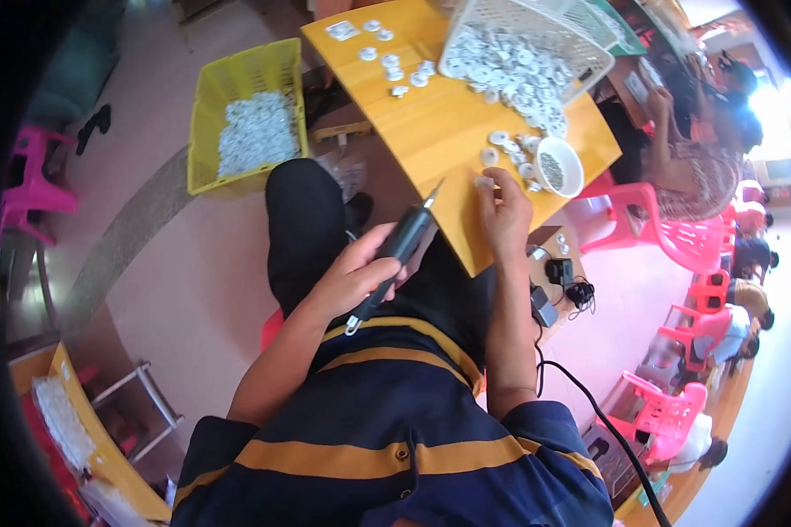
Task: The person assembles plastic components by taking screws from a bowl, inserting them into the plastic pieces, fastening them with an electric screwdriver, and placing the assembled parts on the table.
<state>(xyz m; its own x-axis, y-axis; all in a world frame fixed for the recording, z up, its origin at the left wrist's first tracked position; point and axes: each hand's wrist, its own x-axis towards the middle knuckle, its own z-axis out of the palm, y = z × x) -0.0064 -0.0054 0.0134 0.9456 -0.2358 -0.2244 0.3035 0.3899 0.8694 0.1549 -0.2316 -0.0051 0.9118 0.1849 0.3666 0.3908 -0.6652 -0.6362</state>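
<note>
So here we've got our left hand (353,272) wrapped around a black electric screwdriver (402,248), grip closed tight on its body, with the thin metal bit pointing up and away toward the edge of the wooden surface (439,132). The tool hangs over our lap, not touching the surface, and its cord end sticks out below the hand.

Our right hand (506,213) is up on the near edge of the surface, fingers curled in a narrow pinch on a small white plastic piece (484,182). It's tiny, so we can't tell exactly how it sits between the fingertips.

Just past that hand there's a little cluster of the same white round parts (511,149) lying loose, and right beside them a small white bowl (561,166) with what looks like tiny screws inside. Further back a white mesh basket (536,35) is tipped on its side, spilling a big heap of white parts onto the surface. A few more are scattered at the far left corner (387,57).

Down on the floor to our left sits a yellow crate (246,114) with a pile of white parts in it. Pink plastic chairs (668,233) line the right side, and another person (703,149) is sitting over there. A black cable (589,404) runs down past our right arm.
</note>
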